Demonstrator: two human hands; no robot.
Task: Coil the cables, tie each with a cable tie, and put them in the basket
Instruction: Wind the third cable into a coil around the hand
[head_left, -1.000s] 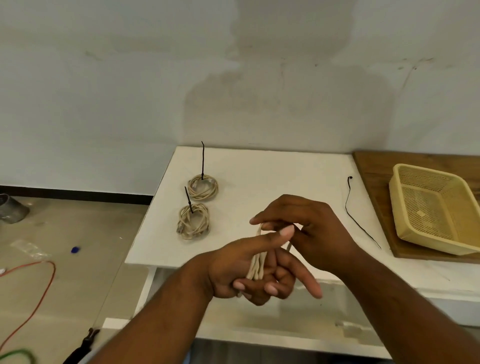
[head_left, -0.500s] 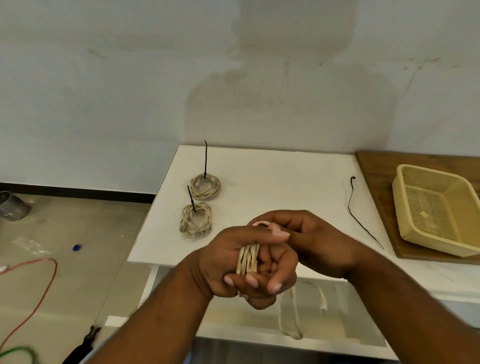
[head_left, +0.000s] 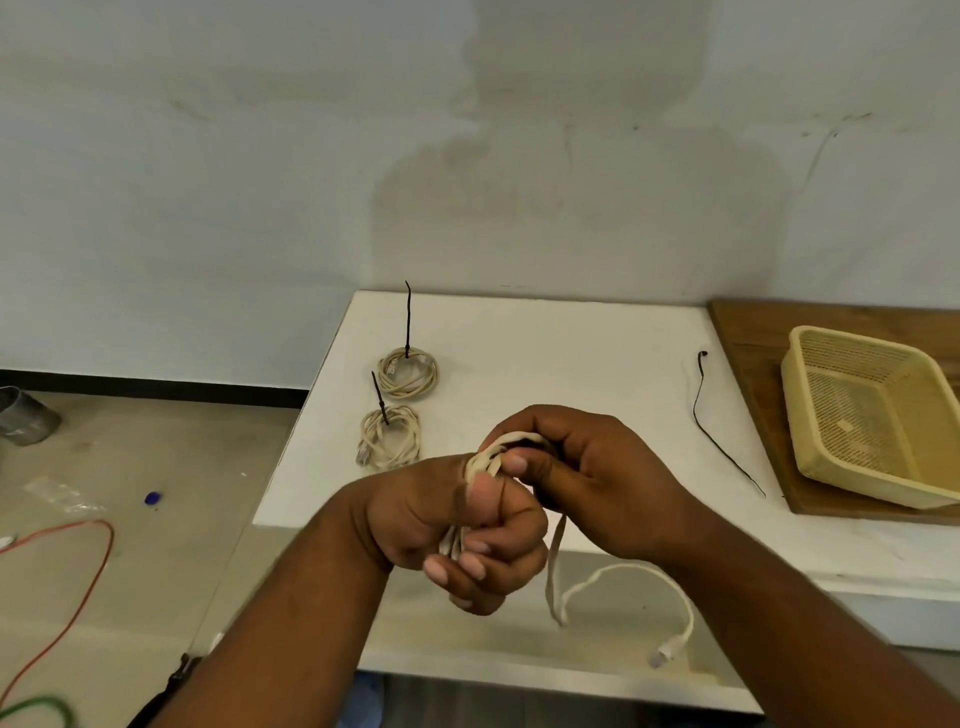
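The cream cable (head_left: 491, 454) is bunched in loops just off the near edge of the tabletop (head_left: 545, 343). The left hand (head_left: 457, 525), which a second ago had its fingers spread, now clenches round the loops, and the right hand (head_left: 608, 483) pinches a fresh turn over their top. Only a short tail with its plug (head_left: 662, 656) hangs free, so the coiling looks nearly done and tying comes next. The loose cable tie (head_left: 719, 431) lies to the right as before. Two tied coils (head_left: 399, 402) sit far left. The basket (head_left: 810, 421) on the wooden board (head_left: 748, 338) holds no cables yet.
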